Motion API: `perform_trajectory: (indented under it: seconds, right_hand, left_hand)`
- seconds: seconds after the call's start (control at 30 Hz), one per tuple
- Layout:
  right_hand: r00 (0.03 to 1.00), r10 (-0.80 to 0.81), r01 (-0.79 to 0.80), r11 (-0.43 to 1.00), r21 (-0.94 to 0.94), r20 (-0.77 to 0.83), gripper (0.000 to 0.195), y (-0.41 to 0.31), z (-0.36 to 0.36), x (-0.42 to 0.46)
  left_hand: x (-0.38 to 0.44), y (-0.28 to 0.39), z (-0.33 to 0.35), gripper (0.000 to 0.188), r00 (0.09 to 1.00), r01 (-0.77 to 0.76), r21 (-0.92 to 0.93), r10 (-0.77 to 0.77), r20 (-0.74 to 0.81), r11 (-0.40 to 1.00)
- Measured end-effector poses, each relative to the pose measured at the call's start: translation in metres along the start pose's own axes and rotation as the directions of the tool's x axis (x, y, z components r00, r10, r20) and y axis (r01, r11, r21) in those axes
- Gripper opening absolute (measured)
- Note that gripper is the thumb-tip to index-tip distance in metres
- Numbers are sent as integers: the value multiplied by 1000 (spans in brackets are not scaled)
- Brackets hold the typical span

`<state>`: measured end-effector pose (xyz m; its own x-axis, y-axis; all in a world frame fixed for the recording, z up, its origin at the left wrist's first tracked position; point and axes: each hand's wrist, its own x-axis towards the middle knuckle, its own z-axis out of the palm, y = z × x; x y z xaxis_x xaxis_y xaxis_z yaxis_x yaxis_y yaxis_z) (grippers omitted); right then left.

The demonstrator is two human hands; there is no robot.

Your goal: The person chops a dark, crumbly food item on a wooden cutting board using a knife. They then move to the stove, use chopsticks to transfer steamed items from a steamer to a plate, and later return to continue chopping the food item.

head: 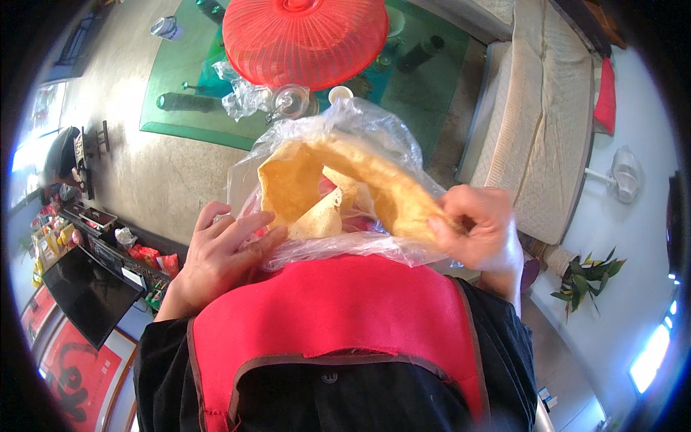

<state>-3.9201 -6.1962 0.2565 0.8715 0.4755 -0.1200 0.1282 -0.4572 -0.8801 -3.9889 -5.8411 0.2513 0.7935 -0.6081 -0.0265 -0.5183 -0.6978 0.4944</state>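
Large pieces of yellow flatbread or a similar thin sheet food [388, 183] lie curled inside a clear plastic bag [372, 121], close before my red apron [334, 302]. My right hand [475, 227] pinches the right end of the long folded sheet between thumb and fingers, slightly blurred. At the left side of the bag, my left hand [232, 243] has its fingers spread, with the fingertips at the sheet's lower left edge and the plastic; whether it grips them is not plain.
Beyond the bag stands a green-edged glass table [183, 127] with a red mesh food cover [305, 43], a glass lidded vessel [290, 101], a pale cup [340, 95] and a white tumbler [167, 28]. A cushioned sofa [518, 129] is at right, a plant [588, 278] below it.
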Motion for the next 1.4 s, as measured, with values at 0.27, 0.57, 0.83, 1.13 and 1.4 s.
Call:
perform_trajectory:
  seconds: [0.27, 0.57, 0.83, 1.13, 1.4]
  right_hand:
    - [902, -25, 88, 988, -128, 432, 14, -3, 16, 12]
    - [764, -110, 3, 986, 167, 636, 25, 7, 59, 26]
    - [676, -133, 146, 988, 45, 724, 33, 11, 58, 39]
    - [996, -53, 47, 996, -78, -76, 65, 59, 73, 3]
    - [925, 347, -339, 938, 76, -158, 19, 123, 24, 37]
  left_hand:
    - [12, 8, -8, 40, 991, -111, 62, 116, -73, 992]
    - [63, 9, 13, 79, 969, -22, -245, -40, -245, 969]
    - [136, -48, 59, 56, 943, 282, -567, -116, 311, 774]
    - [124, 6, 86, 8, 997, -72, -719, 77, -26, 691]
    - [135, 12, 78, 48, 962, -59, -501, -84, -259, 863]
